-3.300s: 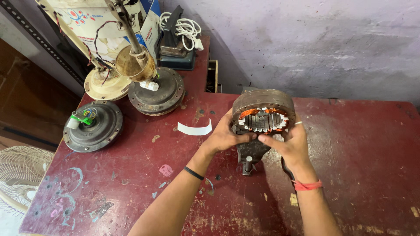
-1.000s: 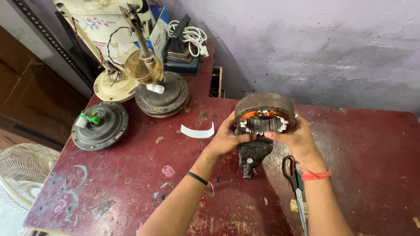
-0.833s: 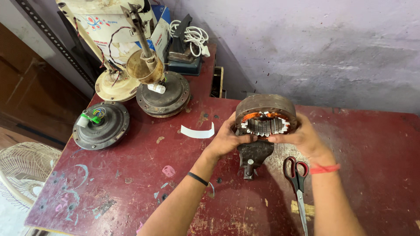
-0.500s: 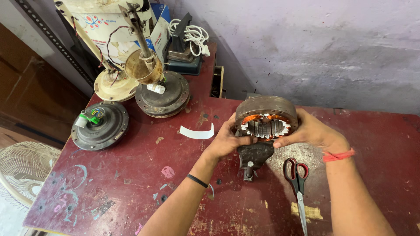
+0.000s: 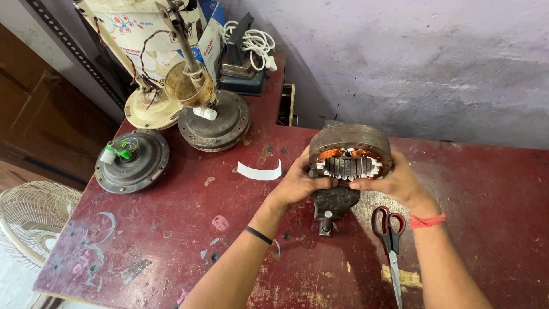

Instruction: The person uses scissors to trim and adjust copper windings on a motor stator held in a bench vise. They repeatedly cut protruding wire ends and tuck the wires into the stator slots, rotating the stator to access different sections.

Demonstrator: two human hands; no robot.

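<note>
A round, rusty fan-motor stator (image 5: 350,143) with copper windings and white slot insulators stands on edge on a small bench vise (image 5: 333,205) in the middle of the red table (image 5: 171,229). My left hand (image 5: 299,182) grips its lower left rim, thumb at the inner slots. On the lower right rim sits my right hand (image 5: 394,181), its fingers reaching into the winding area. A black band is on my left wrist and a red thread on my right.
Red-handled scissors (image 5: 389,237) lie just right of the vise. A white paper strip (image 5: 259,171) lies to the left. Motor housings (image 5: 132,161) (image 5: 214,118), a fan base, a box and a white cable crowd the far left. A fan guard (image 5: 31,214) sits below the table's left edge.
My right hand moved from the stator's upper right side down to its lower right rim. The left hand and the stator stayed in place; the camera shifted slightly.
</note>
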